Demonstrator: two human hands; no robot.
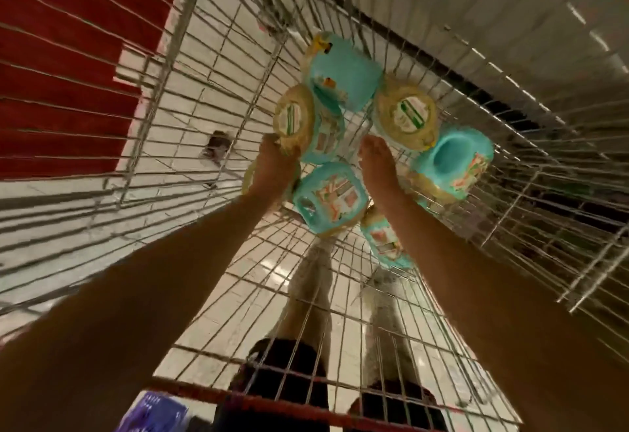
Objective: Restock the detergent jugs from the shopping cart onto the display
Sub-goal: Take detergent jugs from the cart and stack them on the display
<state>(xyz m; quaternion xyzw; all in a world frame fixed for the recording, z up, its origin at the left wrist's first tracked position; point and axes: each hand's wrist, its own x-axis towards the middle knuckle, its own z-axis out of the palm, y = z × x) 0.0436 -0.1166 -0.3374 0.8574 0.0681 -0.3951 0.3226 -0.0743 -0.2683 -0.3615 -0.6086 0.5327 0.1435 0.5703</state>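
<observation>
Hands: left hand [272, 169], right hand [379, 168] among detergent jugs [330, 200].

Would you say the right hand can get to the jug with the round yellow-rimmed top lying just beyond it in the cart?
Probably yes. The right hand is already at that jug, with nothing between them; neighbouring jugs crowd its sides.

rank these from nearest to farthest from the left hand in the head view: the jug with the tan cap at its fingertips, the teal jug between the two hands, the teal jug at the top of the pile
From the left hand:
1. Tan-capped jug, touching the fingertips, just above the hand.
2. Teal jug between the hands, beside the wrist, to its right.
3. Top teal jug, highest in the shopping cart, beyond the tan-capped one.
</observation>
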